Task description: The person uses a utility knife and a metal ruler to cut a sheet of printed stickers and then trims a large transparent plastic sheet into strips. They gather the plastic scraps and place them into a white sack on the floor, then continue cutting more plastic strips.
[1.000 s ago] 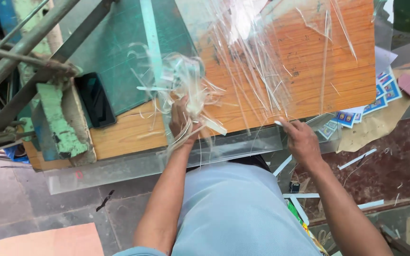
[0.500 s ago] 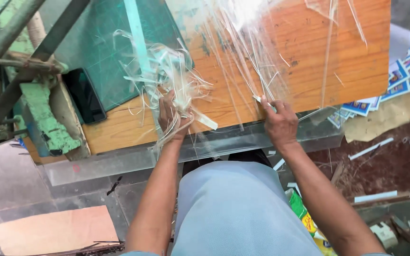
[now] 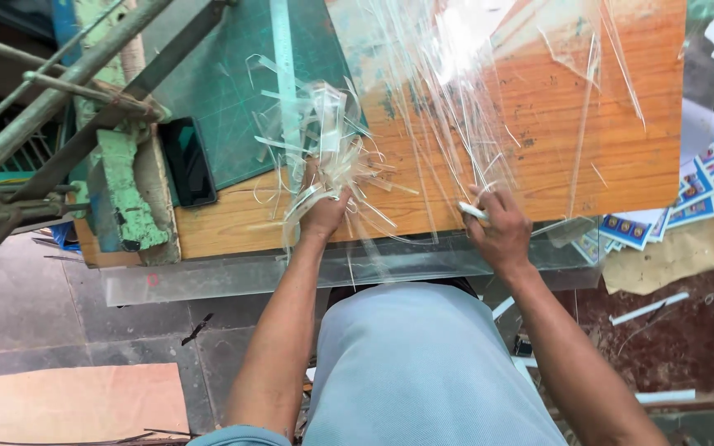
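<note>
The clear plastic sheet (image 3: 489, 91) on the orange bench (image 3: 621, 165) was hard to make out through glare, and its top edge ran out of frame. Printed blue-and-white cards (image 3: 704, 194) lay at the bench's right edge, partly tucked under white paper. A black phone (image 3: 189, 161) rested beside the green cutting mat (image 3: 216, 91). My left hand (image 3: 324, 211) was closed around a tangled bunch of clear plastic strips (image 3: 324, 136) over the mat's edge. My right hand (image 3: 502, 231) gripped a small white tool (image 3: 473, 211) against the sheet near the bench's front.
</note>
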